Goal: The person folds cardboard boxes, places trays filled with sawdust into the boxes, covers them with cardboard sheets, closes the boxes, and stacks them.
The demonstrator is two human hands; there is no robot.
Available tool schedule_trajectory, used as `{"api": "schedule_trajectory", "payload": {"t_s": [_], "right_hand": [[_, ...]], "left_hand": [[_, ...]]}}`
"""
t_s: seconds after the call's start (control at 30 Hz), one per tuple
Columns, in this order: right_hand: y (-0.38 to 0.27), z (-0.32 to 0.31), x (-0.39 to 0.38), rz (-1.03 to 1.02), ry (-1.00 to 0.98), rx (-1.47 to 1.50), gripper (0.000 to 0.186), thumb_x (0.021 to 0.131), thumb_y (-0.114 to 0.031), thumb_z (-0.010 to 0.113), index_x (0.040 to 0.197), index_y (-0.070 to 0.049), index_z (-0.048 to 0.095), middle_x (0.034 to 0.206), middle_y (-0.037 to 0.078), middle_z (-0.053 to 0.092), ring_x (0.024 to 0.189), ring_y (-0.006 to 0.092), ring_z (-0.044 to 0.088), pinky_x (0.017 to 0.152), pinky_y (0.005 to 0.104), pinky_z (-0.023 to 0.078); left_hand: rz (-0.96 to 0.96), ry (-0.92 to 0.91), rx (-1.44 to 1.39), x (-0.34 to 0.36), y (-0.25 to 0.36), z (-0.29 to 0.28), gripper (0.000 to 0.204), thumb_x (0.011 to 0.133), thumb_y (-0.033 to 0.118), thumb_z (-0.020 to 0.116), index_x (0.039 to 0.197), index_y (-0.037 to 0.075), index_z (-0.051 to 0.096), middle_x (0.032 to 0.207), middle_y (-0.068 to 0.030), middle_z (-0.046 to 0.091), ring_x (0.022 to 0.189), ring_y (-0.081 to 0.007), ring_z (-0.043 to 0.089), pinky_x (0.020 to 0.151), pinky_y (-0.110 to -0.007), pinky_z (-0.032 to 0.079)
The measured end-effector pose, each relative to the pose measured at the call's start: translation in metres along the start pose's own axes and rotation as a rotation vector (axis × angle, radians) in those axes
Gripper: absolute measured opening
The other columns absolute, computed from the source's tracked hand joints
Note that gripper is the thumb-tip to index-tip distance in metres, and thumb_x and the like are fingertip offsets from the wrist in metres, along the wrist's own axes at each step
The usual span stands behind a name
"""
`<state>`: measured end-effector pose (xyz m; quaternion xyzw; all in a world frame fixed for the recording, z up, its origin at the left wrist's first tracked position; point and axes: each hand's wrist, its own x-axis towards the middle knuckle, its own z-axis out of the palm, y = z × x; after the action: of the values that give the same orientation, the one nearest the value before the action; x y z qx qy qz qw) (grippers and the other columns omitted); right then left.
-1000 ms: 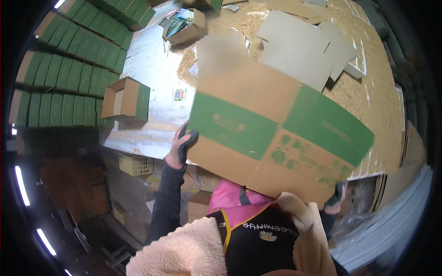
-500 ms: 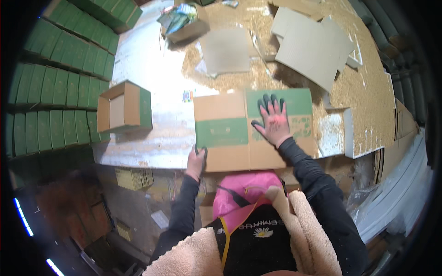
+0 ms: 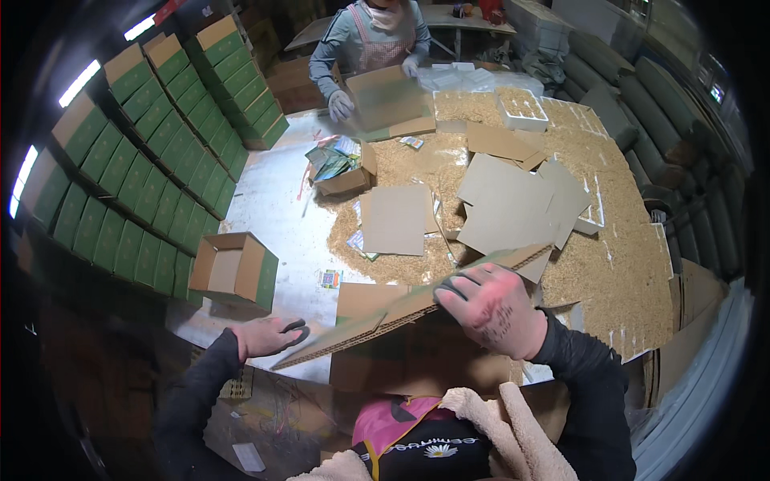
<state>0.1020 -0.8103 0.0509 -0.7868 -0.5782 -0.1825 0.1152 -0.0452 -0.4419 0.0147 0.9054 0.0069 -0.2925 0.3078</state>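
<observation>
My right hand (image 3: pixel 489 309), in a pink glove with dark fingertips, grips the upper edge of a flattened green-and-brown cardboard box (image 3: pixel 393 309), which is raised at a slant, its fluted edge facing up. Its lower part lies on the white-topped table (image 3: pixel 293 252). My left hand (image 3: pixel 269 337) is beside the cardboard's left end with fingers loosely extended, apparently not gripping. An open empty box (image 3: pixel 237 272) stands to the left; a grey board (image 3: pixel 393 220) lies farther back.
Stacked green boxes (image 3: pixel 144 184) line the left. A gloved co-worker (image 3: pixel 369 48) handles cardboard at the far side. A box of colourful packets (image 3: pixel 341 164), loose boards (image 3: pixel 513 204) and white trays (image 3: pixel 521 108) sit among straw-coloured shavings. Dark rolled material (image 3: pixel 674 152) is at the right.
The cardboard, lying flat half a second ago, is now tilted up by my right hand. My left hand has moved leftward and released it. The view has lifted, showing the co-worker.
</observation>
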Motion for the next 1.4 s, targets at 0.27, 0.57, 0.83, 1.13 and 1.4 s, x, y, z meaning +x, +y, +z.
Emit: {"api": "schedule_trajectory", "payload": {"t_s": [0.27,0.57,0.83,1.13,1.4], "right_hand": [[-0.019,0.044,-0.031,0.038,0.178,-0.024,0.024,0.074,-0.013,0.055,0.097,-0.011,0.059,0.11,0.006,0.061,0.105,0.0209,0.057,0.089,0.036,0.047],[0.041,0.019,-0.02,-0.168,-0.309,0.513,0.021,0.055,-0.011,0.064,0.076,-0.011,0.06,0.083,0.003,0.061,0.091,0.0224,0.059,0.094,0.0385,0.044],[0.03,0.031,-0.089,0.474,-0.113,1.679,0.069,0.073,-0.037,0.071,0.127,-0.001,0.048,0.129,0.017,0.051,0.127,0.0313,0.04,0.108,0.0419,0.025],[-0.002,0.113,-0.077,1.128,0.431,0.847,0.095,0.063,-0.027,0.08,0.134,0.008,0.027,0.129,0.024,0.041,0.121,0.0337,0.04,0.103,0.0376,0.032],[-0.012,0.129,-0.095,0.995,0.5,1.0,0.063,0.069,-0.015,0.073,0.122,0.003,0.045,0.118,0.012,0.054,0.11,0.0202,0.052,0.095,0.0324,0.041]], "left_hand": [[0.301,-0.181,-0.278,0.072,0.039,0.009,0.045,0.094,0.026,0.043,0.134,0.004,0.042,0.122,-0.0147,0.055,0.108,-0.0201,0.051,0.097,-0.029,0.035],[0.776,0.774,0.683,0.144,0.066,-0.044,0.059,0.086,0.026,0.051,0.137,0.006,0.032,0.14,-0.0202,0.036,0.129,-0.0354,0.035,0.108,-0.047,0.027],[1.125,-0.05,0.39,0.277,0.094,0.065,0.06,0.088,0.014,0.046,0.143,0.011,0.022,0.148,-0.0187,0.021,0.131,-0.0385,0.03,0.109,-0.04,0.026],[0.682,0.013,-0.092,0.238,0.119,-0.046,0.059,0.089,0.028,0.056,0.14,0.01,0.033,0.13,-0.0183,0.047,0.116,-0.0269,0.049,0.099,-0.034,0.036],[0.171,0.085,-0.968,0.151,0.014,0.035,0.087,0.066,0.022,0.082,0.133,0.003,0.03,0.12,-0.0111,0.049,0.11,-0.0203,0.05,0.096,-0.033,0.041]]}}
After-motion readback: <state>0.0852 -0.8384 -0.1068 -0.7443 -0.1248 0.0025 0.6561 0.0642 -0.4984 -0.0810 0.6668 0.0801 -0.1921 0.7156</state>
